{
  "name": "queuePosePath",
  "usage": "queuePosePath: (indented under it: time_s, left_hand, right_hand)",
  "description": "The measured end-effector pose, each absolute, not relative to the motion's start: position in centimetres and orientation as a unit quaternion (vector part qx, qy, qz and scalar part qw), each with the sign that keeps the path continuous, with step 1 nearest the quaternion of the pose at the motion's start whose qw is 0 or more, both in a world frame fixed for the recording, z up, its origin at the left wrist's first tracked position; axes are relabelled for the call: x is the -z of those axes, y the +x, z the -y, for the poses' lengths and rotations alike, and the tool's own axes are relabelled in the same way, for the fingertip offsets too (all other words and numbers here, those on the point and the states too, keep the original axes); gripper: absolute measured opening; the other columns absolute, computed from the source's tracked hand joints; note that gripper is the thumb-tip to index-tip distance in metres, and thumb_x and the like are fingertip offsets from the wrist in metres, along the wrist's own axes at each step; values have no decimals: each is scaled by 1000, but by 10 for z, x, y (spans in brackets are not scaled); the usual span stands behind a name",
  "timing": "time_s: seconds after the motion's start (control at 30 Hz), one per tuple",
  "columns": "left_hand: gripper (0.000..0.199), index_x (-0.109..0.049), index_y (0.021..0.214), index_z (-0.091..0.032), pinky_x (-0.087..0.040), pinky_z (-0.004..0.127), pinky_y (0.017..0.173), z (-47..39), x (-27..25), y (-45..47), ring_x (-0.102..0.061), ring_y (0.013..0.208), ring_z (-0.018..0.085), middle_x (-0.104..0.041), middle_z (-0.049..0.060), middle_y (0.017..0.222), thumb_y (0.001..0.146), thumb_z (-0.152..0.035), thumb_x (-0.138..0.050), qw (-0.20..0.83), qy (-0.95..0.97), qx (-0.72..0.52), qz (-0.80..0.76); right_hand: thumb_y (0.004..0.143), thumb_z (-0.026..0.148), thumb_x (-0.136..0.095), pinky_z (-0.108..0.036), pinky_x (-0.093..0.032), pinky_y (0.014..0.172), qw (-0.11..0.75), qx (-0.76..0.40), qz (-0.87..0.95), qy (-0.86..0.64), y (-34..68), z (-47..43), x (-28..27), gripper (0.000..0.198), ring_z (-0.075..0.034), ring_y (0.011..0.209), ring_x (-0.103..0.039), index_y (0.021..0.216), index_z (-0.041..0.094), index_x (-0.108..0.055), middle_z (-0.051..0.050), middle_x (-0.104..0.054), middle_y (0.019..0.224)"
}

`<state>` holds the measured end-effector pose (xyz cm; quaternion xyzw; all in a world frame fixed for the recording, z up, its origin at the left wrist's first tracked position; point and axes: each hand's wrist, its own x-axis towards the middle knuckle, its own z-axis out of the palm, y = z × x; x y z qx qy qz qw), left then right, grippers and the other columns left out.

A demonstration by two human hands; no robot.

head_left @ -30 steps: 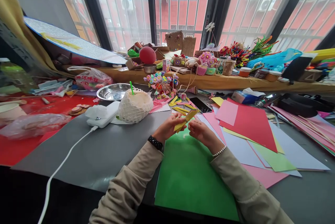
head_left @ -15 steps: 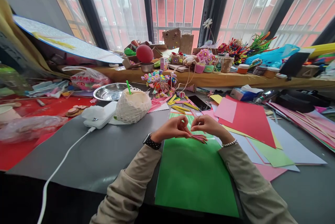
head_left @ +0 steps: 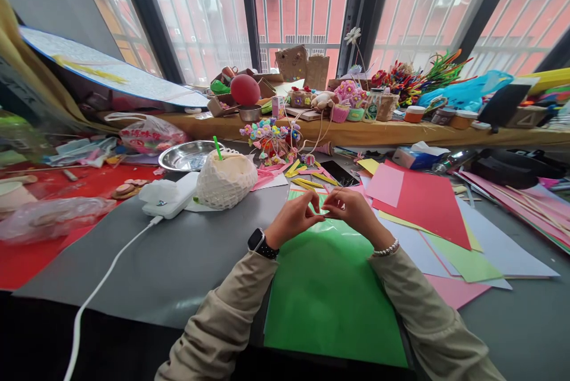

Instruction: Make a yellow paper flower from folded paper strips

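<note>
The green sheet (head_left: 333, 304) lies at the near side of the table (head_left: 191, 250), beneath our left hand (head_left: 294, 216) and right hand (head_left: 354, 210). Over its far part both curl inward, fingertips close together (whether they pinch anything, we cannot tell). Just beyond them, on the far side, we see yellow strips (head_left: 325, 178); to the right, a red sheet (head_left: 430, 215); to the left, a net-wrapped coconut (head_left: 227, 182).

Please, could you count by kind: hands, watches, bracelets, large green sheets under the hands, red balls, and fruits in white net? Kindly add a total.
Hands: 2 (left hand, right hand)
Watch: 1
Bracelet: 1
Large green sheet: 1
Red ball: 1
Netted fruit: 1
Total: 7
</note>
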<state>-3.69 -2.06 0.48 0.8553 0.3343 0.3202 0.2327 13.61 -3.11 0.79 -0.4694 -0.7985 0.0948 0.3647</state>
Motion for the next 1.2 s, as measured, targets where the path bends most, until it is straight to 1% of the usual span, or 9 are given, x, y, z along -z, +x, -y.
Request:
queuePosePath:
  time_s: [0.07,0.2,0.23,0.37,0.43,0.7,0.83,1.0,1.2]
  left_hand:
    - [28,-41,85,-19,-41,19,50,20,-4,-37,-60,58,11,-57,-3,73,68,-30,-60,231,850,-329,-340]
    - [37,-37,93,-19,-43,20,51,18,-3,-36,-60,57,10,-59,2,88,66,-29,-61,244,840,-339,-345]
    - [38,-37,93,-19,-44,21,52,18,-3,-36,-60,58,11,-61,3,88,67,-29,-61,249,839,-339,-346]
    - [36,-36,94,-19,-46,23,57,17,-3,-35,-62,65,14,-64,2,76,68,-28,-60,270,837,-329,-344]
    - [35,-36,93,-19,-46,24,58,17,-3,-35,-63,67,15,-65,2,75,69,-28,-60,267,838,-327,-345]
    - [34,-38,92,-18,-44,22,54,19,-8,-34,-62,61,14,-64,1,71,69,-29,-59,241,837,-325,-369]
    - [31,-39,92,-19,-43,22,54,20,-8,-34,-61,60,13,-64,1,71,70,-31,-57,239,835,-331,-370]
    - [28,-40,92,-19,-42,22,54,19,-7,-34,-61,60,14,-65,1,70,72,-30,-56,231,839,-326,-370]
    - [25,-39,91,-20,-42,22,55,18,-5,-34,-61,62,14,-64,0,71,72,-27,-55,222,839,-325,-376]
  right_hand:
    - [71,22,-60,-23,-41,52,367,-82,798,-470,134,32,-8,8,-10,53,-50,67,16,-60,-1,-56,66]
    - [72,23,-59,-24,-41,53,371,-32,800,-470,131,34,-7,8,-12,58,-51,66,17,-59,-2,-56,66]
    - [73,23,-59,-24,-41,53,373,-21,801,-468,130,34,-7,9,-13,59,-52,66,17,-59,-3,-56,66]
    - [75,23,-56,-24,-42,54,376,12,803,-462,130,36,-6,10,-13,61,-52,67,18,-60,-4,-58,69]
    - [76,23,-55,-24,-42,55,380,25,802,-460,130,36,-5,11,-13,62,-53,68,18,-60,-4,-59,73]
    - [78,24,-52,-25,-41,57,375,95,812,-438,126,37,-3,14,-15,66,-54,68,19,-62,-4,-59,70]
    - [78,25,-52,-25,-42,58,379,91,808,-443,125,39,-4,15,-15,67,-55,67,20,-62,-4,-60,71]
    - [77,24,-52,-26,-44,60,380,56,804,-453,125,40,-5,14,-16,68,-56,67,21,-62,-4,-61,74]
    - [80,25,-48,-28,-45,61,370,4,815,-445,126,40,-6,17,-17,72,-56,75,19,-62,-7,-61,79]
